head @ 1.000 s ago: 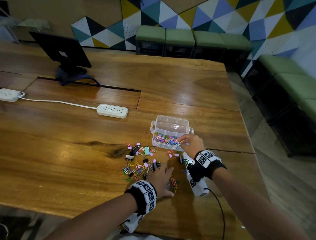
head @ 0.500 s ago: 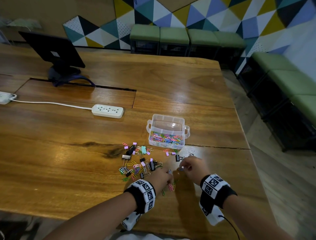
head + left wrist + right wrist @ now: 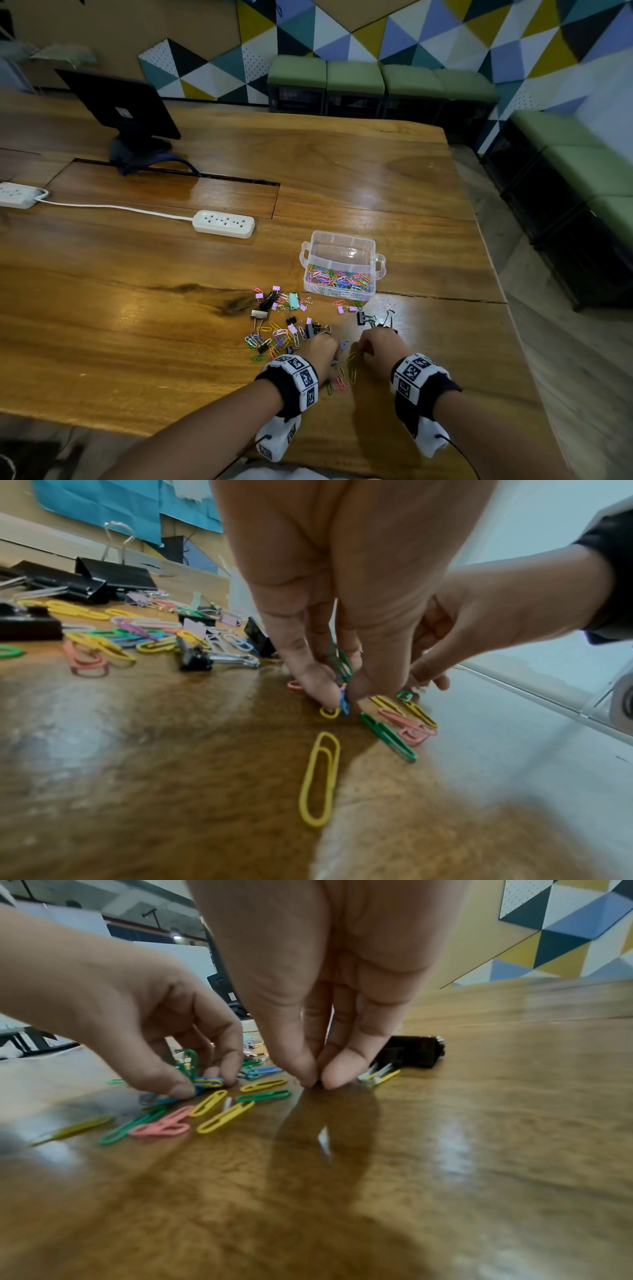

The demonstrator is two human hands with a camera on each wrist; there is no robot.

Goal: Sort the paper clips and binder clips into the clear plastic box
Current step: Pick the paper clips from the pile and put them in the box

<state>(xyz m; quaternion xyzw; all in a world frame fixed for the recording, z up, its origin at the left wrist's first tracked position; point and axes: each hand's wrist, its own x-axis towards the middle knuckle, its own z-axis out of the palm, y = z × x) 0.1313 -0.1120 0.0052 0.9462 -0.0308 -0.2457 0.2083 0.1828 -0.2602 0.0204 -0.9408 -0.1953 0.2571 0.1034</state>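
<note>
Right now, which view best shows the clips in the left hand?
Left wrist: its fingers pinch green and blue paper clips up close. Right wrist shows them smaller, from the side. In the head view the left hand hides them.

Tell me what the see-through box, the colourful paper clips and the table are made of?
The clear box looks like hard, glossy plastic: you can see the clips inside through its walls. The paper clips seem to be wire with a smooth coloured coating, likely plastic over metal. The table looks like varnished wood, with grain, a dark knot and shiny reflections.
</note>
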